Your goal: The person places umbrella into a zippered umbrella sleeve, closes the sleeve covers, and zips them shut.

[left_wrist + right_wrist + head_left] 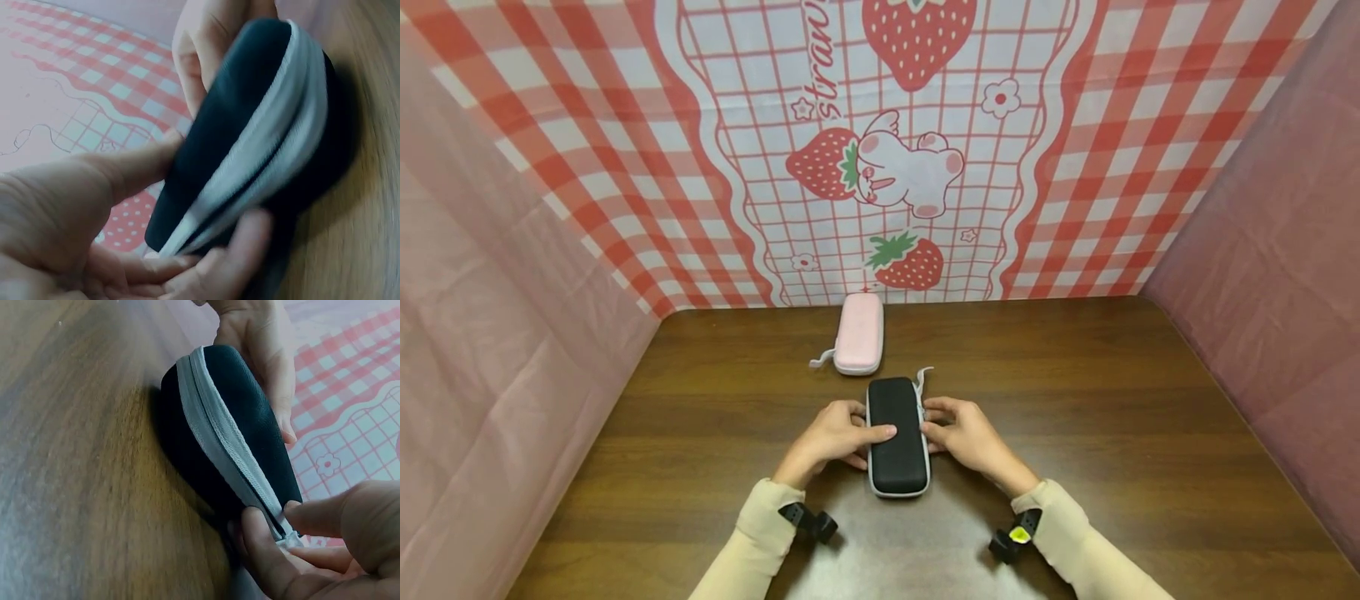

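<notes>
A black zippered case (897,446) with grey-white zipper edging lies lengthwise on the table, in front of the person. My left hand (835,435) holds its left side, thumb on the black top and fingers along the edge. On the right side, my right hand (962,433) pinches the zipper pull; the right wrist view shows the thumb and fingertips around the metal slider (289,540). A light strap (922,379) from the zipper sticks up past the case's far right corner. In the left wrist view, the white zipper band (262,150) runs along the case's side.
Behind the black case, a pink zippered case (859,333) with a pale strap lies near the table's back edge. The brown wooden table (1075,383) meets a strawberry-print checked cloth (917,167) at the back. Pink fabric (497,333) hangs on both sides.
</notes>
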`<state>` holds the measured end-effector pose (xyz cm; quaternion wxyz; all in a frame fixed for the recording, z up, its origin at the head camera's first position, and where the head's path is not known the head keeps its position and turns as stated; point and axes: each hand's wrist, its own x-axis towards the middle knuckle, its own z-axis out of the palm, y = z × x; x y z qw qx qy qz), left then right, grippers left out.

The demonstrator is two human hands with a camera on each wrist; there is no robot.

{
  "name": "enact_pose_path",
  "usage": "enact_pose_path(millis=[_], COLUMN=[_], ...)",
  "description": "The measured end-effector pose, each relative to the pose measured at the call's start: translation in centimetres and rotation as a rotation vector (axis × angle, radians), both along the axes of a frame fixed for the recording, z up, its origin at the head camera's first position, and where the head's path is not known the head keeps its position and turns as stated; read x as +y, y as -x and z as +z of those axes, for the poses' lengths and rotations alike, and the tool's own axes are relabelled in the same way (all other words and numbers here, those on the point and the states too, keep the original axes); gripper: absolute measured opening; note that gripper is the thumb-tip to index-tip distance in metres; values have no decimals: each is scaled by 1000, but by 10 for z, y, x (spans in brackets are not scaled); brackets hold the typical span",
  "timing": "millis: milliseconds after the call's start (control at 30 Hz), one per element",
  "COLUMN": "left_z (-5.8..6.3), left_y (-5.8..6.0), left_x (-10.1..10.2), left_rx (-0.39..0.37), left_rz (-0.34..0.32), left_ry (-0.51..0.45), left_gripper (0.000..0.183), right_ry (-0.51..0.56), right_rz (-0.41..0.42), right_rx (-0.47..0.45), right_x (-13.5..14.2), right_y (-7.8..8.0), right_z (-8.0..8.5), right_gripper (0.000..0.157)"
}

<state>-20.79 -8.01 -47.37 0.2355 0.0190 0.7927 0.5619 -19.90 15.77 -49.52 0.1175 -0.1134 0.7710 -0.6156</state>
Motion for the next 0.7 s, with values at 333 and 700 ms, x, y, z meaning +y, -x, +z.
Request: enact_pose_path(millis=[333, 700], left_z=[1, 5], left_y=[-2, 0], left_x=[5, 8], left_rx=[-92, -105], left_rz=[-68, -6], left_ry=[-177, -396], left_gripper=[46, 55], right_ry=[-1, 136], right_rz=[-36, -126], right_rx=[37, -11], right_x=[3, 3], right_y=[-1, -2], right_z=[7, 27], right_gripper=[37, 34])
